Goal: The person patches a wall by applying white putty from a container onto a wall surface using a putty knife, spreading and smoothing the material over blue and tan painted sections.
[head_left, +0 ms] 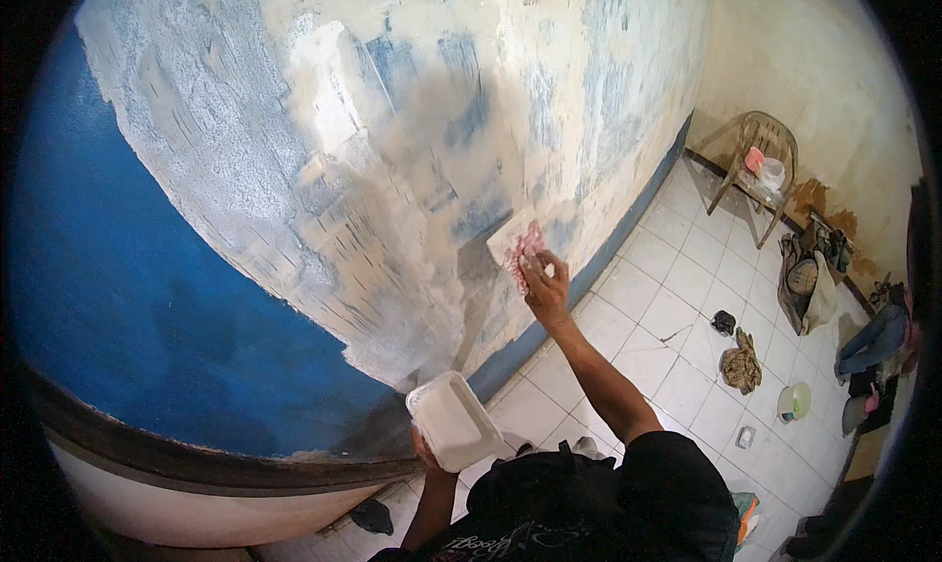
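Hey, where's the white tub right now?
In the head view, the white tub is below and just left of centre, held in the left hand beside the blue part of the wall.

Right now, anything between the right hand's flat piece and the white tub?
Nothing visible: the right hand holds the red-patterned flat piece by the wall; only open space shows toward the white tub in the left hand.

left grip (428, 454) low, partly hidden | right grip (549, 285) forward | right arm (608, 381) outstretched
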